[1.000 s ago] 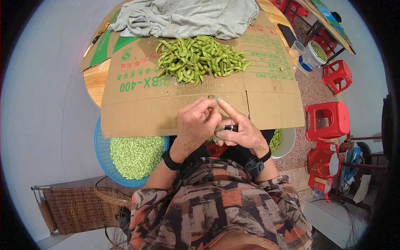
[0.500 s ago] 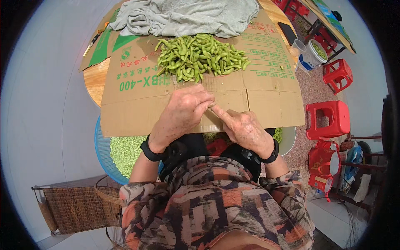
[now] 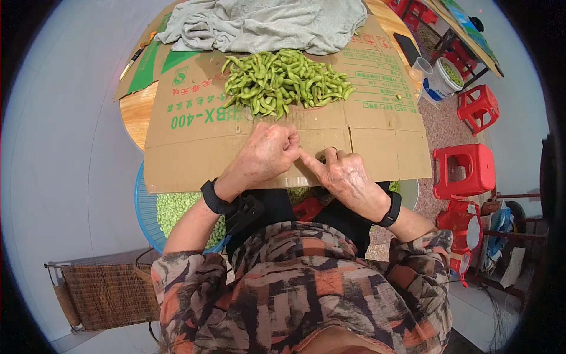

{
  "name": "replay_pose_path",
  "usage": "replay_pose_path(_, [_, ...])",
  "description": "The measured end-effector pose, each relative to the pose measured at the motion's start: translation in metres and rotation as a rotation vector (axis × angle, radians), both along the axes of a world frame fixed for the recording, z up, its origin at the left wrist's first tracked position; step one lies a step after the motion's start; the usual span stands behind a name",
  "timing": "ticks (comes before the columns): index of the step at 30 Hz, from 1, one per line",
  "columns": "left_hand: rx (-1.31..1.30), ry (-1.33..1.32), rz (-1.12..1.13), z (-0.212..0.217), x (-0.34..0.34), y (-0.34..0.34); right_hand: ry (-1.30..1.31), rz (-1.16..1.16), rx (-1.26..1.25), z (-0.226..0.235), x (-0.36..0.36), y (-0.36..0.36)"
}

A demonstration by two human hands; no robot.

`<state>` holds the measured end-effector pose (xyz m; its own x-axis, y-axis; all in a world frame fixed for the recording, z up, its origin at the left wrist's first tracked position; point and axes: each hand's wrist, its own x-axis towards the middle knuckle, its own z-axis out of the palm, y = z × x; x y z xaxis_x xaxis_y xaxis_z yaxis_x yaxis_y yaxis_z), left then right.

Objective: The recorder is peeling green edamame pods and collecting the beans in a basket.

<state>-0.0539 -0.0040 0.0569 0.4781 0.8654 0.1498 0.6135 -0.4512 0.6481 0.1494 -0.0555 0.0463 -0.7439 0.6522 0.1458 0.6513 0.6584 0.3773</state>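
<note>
My left hand (image 3: pixel 268 148) is closed above the near part of the cardboard sheet (image 3: pixel 206 156), its fingers curled under. Whatever it grips is hidden. To its right, my right hand (image 3: pixel 348 180) points its thumb at the left hand's fingertips, while its other fingers bend inward. I cannot make out what lies in them. Just beyond both hands is a heap of green soybean pods (image 3: pixel 286 82) on the cardboard. Below the sheet's left edge, a blue basket (image 3: pixel 143 203) holds many shelled green beans (image 3: pixel 180 212).
A grey cloth (image 3: pixel 259 26) lies behind the pods. At the right edge of the wooden table (image 3: pixel 137 112) are a phone-like black slab (image 3: pixel 407 47) and a clear cup (image 3: pixel 420 68). A white bucket (image 3: pixel 439 82) and red stools (image 3: pixel 471 171) stand on the floor at right.
My two hands have drawn slightly apart, with the right fingers lifting a little and the right thumb still near the left hand. Both forearms have spread outward. The pod heap looks the same.
</note>
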Motion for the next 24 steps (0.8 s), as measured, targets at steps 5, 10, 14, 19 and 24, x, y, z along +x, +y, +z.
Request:
replay_pose_path(5, [-0.133, -0.089, 0.076, 0.007, 0.006, -0.005, 0.141, -0.008, -0.093, -0.008, 0.004, 0.010])
replay_pose_path(10, [-0.124, -0.103, 0.095, -0.011, 0.010, 0.000, 0.225, 0.010, -0.186, -0.011, 0.004, 0.018])
replay_pose_path(14, [-0.083, -0.242, 0.115, -0.005, 0.017, 0.004, 0.428, -0.005, -0.237, -0.016, 0.011, 0.024])
replay_pose_path(19, [-0.163, -0.667, 0.300, -0.001, 0.009, 0.006, 0.924, -0.126, -0.863, 0.001, 0.016, 0.019])
replay_pose_path(24, [-0.034, -0.503, 0.105, -0.013, 0.011, -0.015, 1.675, -0.001, -1.801, -0.005, 0.017, 0.006])
